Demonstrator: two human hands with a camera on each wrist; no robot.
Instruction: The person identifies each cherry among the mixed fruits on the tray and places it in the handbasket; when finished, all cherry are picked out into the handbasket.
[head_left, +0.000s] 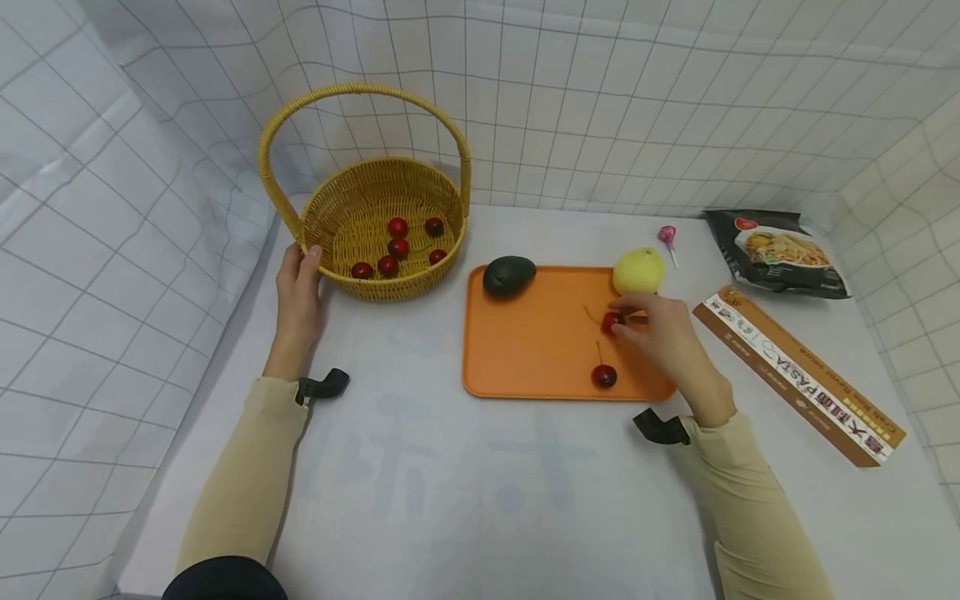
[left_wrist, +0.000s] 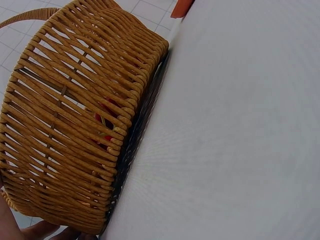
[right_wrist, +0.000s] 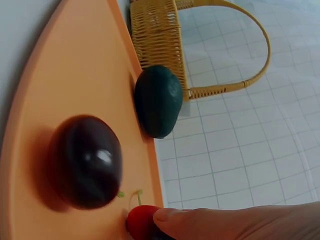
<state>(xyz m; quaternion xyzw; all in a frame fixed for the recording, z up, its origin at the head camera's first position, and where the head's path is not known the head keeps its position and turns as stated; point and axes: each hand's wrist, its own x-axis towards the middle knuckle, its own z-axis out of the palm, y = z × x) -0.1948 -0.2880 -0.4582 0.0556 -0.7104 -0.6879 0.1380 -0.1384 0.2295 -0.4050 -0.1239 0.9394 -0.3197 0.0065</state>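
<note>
My left hand [head_left: 298, 283] grips the left side of a yellow wicker basket [head_left: 352, 290], thumb at the rim and fingers around the outside wall. Several dark red cherries [head_left: 387, 266] lie inside the basket. Over the right part of an orange tray [head_left: 525, 350], my right hand [head_left: 663, 333] pinches a red cherry [right_wrist: 141, 221] between thumb and fingers; its thin stem points left. A second, darker cherry [head_left: 603, 376] with an upright-pointing stem lies on the tray, nearer the front edge.
A dark green avocado [head_left: 509, 276] sits at the tray's back left corner, a yellow round fruit [head_left: 638, 271] at its back right. Beyond are a pink lollipop [head_left: 667, 236], a black noodle packet [head_left: 780, 254] and a long pasta box [head_left: 802, 375]. Gridded white curtains [head_left: 600, 100] enclose the table.
</note>
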